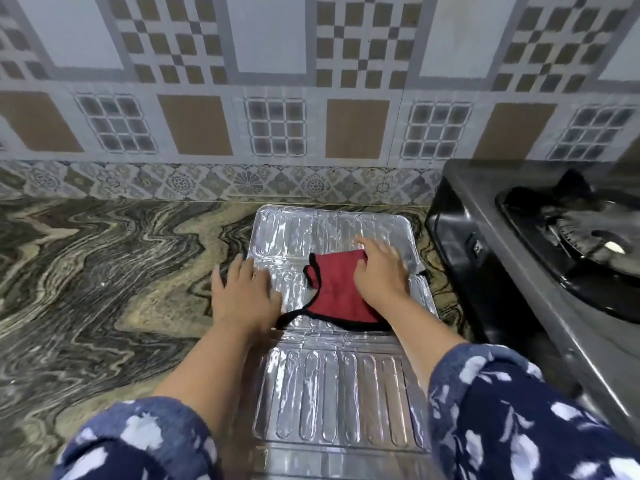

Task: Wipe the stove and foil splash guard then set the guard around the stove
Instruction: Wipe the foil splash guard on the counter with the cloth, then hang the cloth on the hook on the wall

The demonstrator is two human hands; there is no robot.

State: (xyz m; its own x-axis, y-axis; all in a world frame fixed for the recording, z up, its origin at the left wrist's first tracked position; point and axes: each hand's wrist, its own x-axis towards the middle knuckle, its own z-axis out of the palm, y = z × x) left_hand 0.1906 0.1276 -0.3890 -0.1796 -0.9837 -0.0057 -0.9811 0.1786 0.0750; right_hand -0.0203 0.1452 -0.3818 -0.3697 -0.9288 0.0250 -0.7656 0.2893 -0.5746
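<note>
- Foil splash guard (pixel 341 386): flat on the marbled worktop (pixel 104 271), centre frame, long axis from bottom edge up toward the tiled wall (pixel 277 81).
- Red cloth (pixel 341 292): on the guard's middle panel.
- Right hand (pixel 379 271): presses the cloth, fingers spread, grip apparently loose; blurred.
- Left hand (pixel 244 292): flat, fingers straight, on the guard's left edge.
- Stove (pixel 540 258): right of frame, beside the guard.

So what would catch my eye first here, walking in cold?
Probably the red cloth, bright against the shiny foil splash guard lying flat on the swirly marble counter. The right hand presses on the cloth while the left hand rests on the foil. The dark stove sits at the right.
</note>
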